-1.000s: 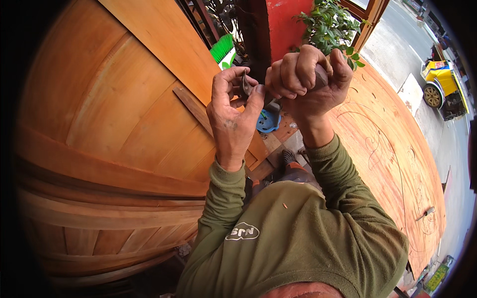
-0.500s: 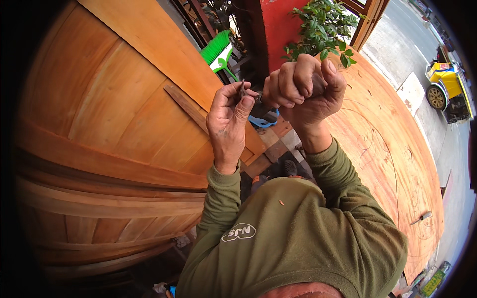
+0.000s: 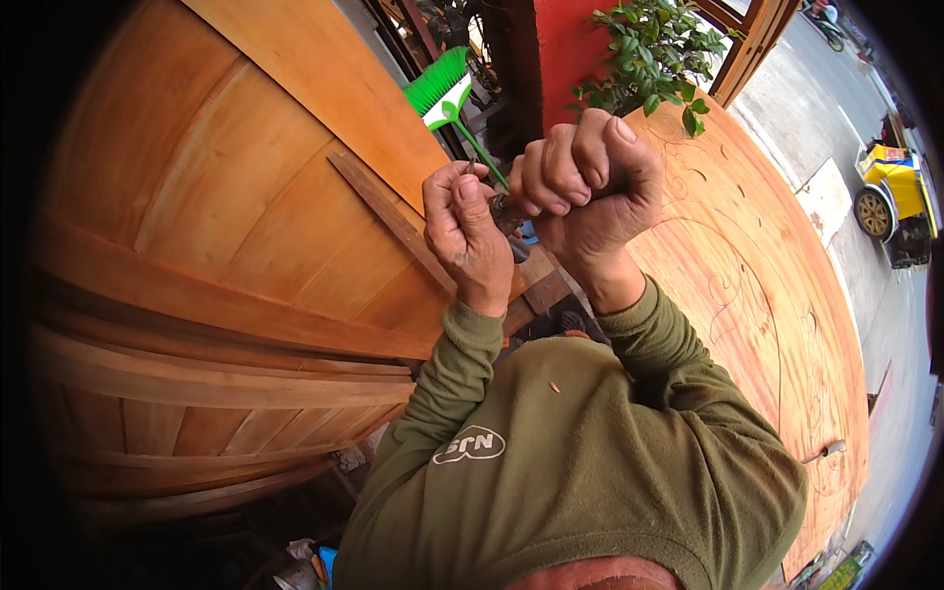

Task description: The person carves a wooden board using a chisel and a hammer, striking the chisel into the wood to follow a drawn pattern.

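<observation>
My left hand (image 3: 467, 236) is raised at chest height with thumb and fingers pinched together. The tip of a small, thin dark piece (image 3: 469, 168) shows between them; its kind is not clear. Close on its right, my right hand (image 3: 595, 192) is curled into a grip, knuckles up. Its fingers hide most of what they hold. A dark object (image 3: 505, 213) shows in the gap between the hands, but I cannot tell which hand holds it.
Large wooden panels (image 3: 226, 177) stand at the left, with a narrow wood strip (image 3: 379, 211) against them. At right lies a broad wooden board (image 3: 733, 285) with curved pencil-like lines and a small handled tool (image 3: 831, 449). Beyond are a green broom (image 3: 440, 88), a leafy plant (image 3: 659, 54) and a yellow vehicle (image 3: 893, 187).
My left hand has come closer to my right hand and turned, so less of the thin dark piece shows. My right hand has shifted slightly left, still curled.
</observation>
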The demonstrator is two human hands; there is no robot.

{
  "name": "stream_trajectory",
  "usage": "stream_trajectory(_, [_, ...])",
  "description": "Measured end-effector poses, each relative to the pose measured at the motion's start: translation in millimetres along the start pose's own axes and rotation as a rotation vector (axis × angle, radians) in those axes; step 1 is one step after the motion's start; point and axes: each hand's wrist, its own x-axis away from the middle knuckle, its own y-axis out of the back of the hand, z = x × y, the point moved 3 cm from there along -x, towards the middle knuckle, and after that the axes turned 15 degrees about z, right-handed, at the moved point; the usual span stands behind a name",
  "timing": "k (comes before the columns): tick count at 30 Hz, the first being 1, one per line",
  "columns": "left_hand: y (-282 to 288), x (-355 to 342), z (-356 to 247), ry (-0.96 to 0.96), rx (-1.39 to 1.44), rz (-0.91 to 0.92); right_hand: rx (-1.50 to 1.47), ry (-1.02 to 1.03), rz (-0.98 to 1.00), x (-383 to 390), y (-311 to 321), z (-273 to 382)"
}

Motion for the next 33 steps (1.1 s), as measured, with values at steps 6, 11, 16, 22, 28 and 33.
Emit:
stream_trajectory(6, [11, -13, -6, 0.009, -0.147, 0.093, -0.130, -0.026, -0.060, 1, 23, -12])
stream_trajectory(11, [20, -23, -3, -0.181, -0.137, 0.064, -0.045, -0.026, 0.024, -7, 17, -24])
stream_trajectory(16, [37, -23, 18, -0.136, -0.020, -0.046, 0.139, 0.113, 0.052, -9, 1, -54])
stream_trajectory(22, [47, -54, 15, -0.190, -0.227, 0.218, 0.286, 0.095, 0.046, -22, 13, -38])
stream_trajectory(28, [161, -166, -9, -0.607, -0.604, -0.149, 0.525, 0.420, -0.239, -88, 47, 54])
stream_trajectory(33, [218, -237, -15, -0.717, -1.349, -0.282, 0.538, 0.608, -0.162, -152, 135, 114])
